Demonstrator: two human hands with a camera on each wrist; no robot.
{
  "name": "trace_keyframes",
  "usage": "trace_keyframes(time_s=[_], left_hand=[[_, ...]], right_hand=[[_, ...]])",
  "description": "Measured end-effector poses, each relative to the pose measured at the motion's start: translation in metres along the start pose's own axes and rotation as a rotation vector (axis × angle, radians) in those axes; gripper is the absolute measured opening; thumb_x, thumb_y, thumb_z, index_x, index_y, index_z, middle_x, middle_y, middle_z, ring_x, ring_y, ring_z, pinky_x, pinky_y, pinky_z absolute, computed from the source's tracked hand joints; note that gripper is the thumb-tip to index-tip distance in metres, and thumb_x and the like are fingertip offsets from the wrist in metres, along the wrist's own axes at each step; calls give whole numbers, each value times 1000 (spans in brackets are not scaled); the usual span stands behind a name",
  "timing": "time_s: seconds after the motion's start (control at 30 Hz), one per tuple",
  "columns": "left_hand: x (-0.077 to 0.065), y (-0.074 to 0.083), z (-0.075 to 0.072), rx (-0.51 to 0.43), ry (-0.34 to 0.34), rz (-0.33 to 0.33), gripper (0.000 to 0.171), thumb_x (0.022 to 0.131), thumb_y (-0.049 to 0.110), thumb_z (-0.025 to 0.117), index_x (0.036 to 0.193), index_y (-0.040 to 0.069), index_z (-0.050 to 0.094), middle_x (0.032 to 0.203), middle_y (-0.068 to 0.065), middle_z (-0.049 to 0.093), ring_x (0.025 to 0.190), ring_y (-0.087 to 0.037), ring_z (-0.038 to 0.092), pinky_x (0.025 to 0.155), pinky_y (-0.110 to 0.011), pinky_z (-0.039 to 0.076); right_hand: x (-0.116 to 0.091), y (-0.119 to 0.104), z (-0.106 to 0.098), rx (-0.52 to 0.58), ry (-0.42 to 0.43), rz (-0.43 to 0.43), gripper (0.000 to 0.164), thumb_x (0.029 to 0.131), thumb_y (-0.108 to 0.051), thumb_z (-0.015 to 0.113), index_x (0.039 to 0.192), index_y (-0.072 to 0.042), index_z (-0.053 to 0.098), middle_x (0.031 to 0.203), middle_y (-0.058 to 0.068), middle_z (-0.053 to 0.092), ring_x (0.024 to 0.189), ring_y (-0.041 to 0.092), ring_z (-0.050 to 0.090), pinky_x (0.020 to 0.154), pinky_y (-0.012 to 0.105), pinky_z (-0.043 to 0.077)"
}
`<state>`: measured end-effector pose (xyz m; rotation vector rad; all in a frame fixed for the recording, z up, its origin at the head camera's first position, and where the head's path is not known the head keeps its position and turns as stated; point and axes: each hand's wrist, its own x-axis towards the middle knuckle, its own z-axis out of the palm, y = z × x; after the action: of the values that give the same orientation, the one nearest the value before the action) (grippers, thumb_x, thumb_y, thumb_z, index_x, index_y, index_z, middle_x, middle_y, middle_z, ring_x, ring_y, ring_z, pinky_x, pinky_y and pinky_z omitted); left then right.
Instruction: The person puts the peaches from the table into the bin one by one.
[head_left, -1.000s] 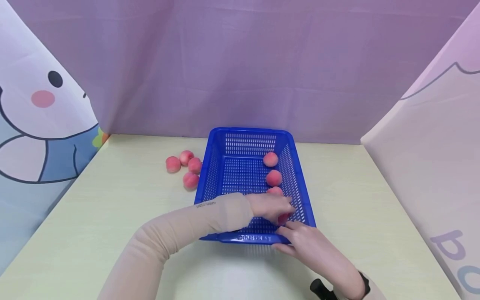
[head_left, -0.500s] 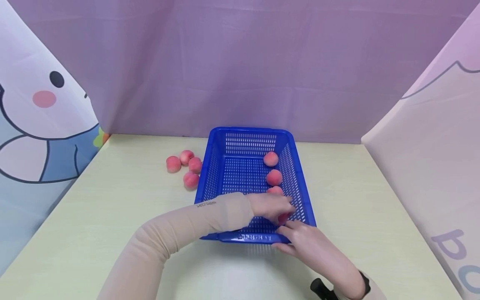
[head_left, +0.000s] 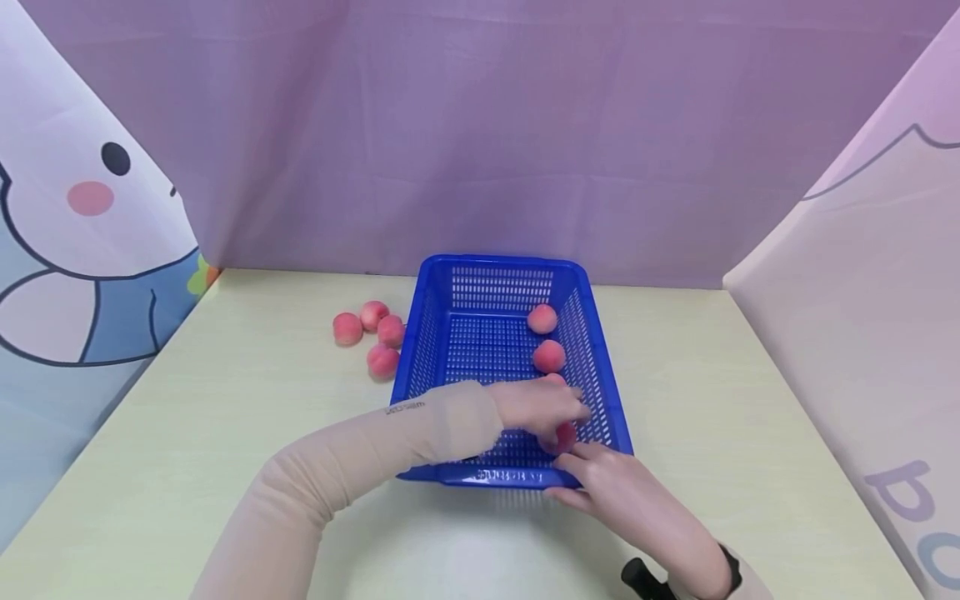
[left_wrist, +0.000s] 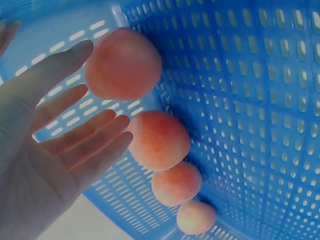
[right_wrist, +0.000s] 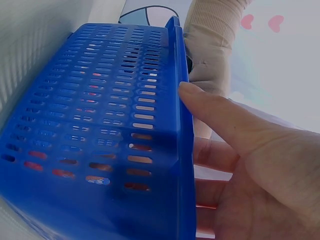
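Note:
Inside a blue perforated plastic basket (head_left: 480,477), several pinkish-red peaches stand in a row along the right wall. My left hand (head_left: 540,404) reaches in over the row, fingers extended and spread. In the left wrist view, the thumb tip is right at the front peach (left_wrist: 123,64) and the fingertips are close to the second peach (left_wrist: 159,140). From the head view the left hand partly covers both. My right hand (head_left: 603,479) grips the basket's front right corner; in the right wrist view its thumb (right_wrist: 215,110) lies on the outer side of the rim, fingers beyond it.
Several more peaches (head_left: 382,361) lie grouped on the pale table (head_left: 225,433) just left of the basket. A purple cloth (head_left: 480,133) hangs behind, with printed panels at both sides. A black handle-like piece (head_left: 643,577) shows beneath the right wrist.
My left hand's fingers have loosened from the front peach and the hand has shifted slightly back and up, showing more of that peach. The right hand stays at the rim.

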<state>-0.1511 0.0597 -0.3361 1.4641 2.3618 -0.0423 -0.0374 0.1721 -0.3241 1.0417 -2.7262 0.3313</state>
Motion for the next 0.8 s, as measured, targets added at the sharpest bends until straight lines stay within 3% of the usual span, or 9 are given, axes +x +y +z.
trace_keyframes(time_s=[0.3,0.5,0.8], left_hand=[[-10,1,-14,32,-1,-23,43,77,28,68,117,20,57,104,2,56,87,-8,51,82,-20,44],[-21,-2,-27,37,40,-22,42,80,28,65,119,18,55,107,1,57,93,-9,53,83,-21,44],[-44,-11,-46,20,97,-64,30,84,26,60,112,16,58,98,2,61,79,-8,53,73,-20,47]], right_hand=[[0,1,0,-1,2,0,32,83,-43,53,78,-13,62,71,-8,53,62,5,48,52,21,42],[0,-1,-1,-1,-3,8,29,83,-42,54,76,-14,61,71,-8,54,62,6,49,53,21,44],[0,0,-1,-5,3,6,32,83,-43,53,80,-13,62,73,-4,58,66,10,55,56,24,47]])
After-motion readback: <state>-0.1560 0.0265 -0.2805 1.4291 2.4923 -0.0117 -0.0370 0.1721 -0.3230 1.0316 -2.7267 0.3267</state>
